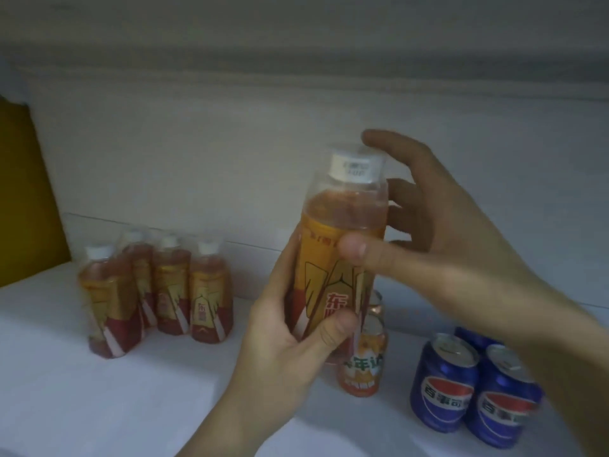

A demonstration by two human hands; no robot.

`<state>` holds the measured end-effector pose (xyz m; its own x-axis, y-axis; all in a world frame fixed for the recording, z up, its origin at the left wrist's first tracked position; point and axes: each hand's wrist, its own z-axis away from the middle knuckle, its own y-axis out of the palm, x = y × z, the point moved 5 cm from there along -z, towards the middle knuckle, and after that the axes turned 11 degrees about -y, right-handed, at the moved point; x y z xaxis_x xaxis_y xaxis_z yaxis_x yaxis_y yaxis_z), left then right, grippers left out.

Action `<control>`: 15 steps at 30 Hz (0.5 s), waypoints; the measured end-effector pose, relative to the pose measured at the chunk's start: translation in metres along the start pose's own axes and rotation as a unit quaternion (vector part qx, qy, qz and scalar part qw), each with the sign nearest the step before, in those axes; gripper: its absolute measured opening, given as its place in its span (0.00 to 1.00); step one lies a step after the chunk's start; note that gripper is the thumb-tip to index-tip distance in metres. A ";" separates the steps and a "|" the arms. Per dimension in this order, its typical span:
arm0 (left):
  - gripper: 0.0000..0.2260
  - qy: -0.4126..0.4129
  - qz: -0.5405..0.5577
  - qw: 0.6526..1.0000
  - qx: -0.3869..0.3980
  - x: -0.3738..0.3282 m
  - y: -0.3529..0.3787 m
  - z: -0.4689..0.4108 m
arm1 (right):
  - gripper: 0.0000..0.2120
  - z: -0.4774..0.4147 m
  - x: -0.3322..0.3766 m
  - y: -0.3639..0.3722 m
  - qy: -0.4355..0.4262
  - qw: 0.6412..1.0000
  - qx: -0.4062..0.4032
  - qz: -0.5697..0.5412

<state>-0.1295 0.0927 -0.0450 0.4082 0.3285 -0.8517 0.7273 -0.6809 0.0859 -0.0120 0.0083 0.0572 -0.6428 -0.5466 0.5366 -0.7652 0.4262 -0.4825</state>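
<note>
Left hand (283,351) grips the lower half of the bottle (342,225): thumb laid across the front of the label, fingers wrapped round the left side. Right hand (445,245) holds the same bottle higher up, thumb tip pressed flat on the label at mid-height, fingers curved behind the shoulder; the forefinger stretches up behind and just above the white cap (356,166). Cannot tell whether those back fingers touch the plastic. Bottle is upright with a slight lean to the right, lifted clear of the white shelf (99,407), roughly centre of view. Contents reddish-orange, level just below the clear shoulder; label orange and red with red characters; cap is on. Directly below and behind the bottle, a small orange bottle (362,364) stands on the shelf, partly hidden by the left thumb. Right of it, blue cans (443,384) stand close together, two in front, at least one more behind. Well to the left, a group of four bottles (155,291) of the same kind, packed tight and touching. Pale wall (230,159) behind; a yellow panel (26,192) at the far left edge. Frame dim and somewhat blurred.
</note>
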 end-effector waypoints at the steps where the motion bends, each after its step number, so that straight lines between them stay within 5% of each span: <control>1: 0.35 -0.004 -0.008 1.000 -0.007 0.000 -0.008 0.001 | 0.38 -0.013 0.004 0.001 -0.003 1.000 0.020 0.005; 4: 0.31 -0.016 0.000 1.000 -0.021 -0.002 -0.042 0.006 | 0.31 -0.051 0.015 0.019 -0.020 0.991 0.129 0.038; 8: 0.28 -0.033 -0.033 0.998 -0.041 -0.010 -0.081 0.018 | 0.33 -0.084 0.026 0.066 -0.043 0.961 0.255 0.103; 12: 0.29 -0.064 -0.026 0.994 -0.090 0.003 -0.122 0.034 | 0.31 -0.107 0.022 0.114 -0.075 0.947 0.289 0.121; 15: 0.33 -0.129 0.017 0.972 -0.197 0.022 -0.157 0.046 | 0.27 -0.121 0.006 0.144 -0.075 0.950 0.278 0.121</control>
<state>-0.2601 0.1768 -0.1006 0.3201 0.1011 -0.9420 0.8915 -0.3686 0.2634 -0.1305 0.1537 0.0740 -0.7532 -0.5958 0.2788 -0.4327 0.1295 -0.8922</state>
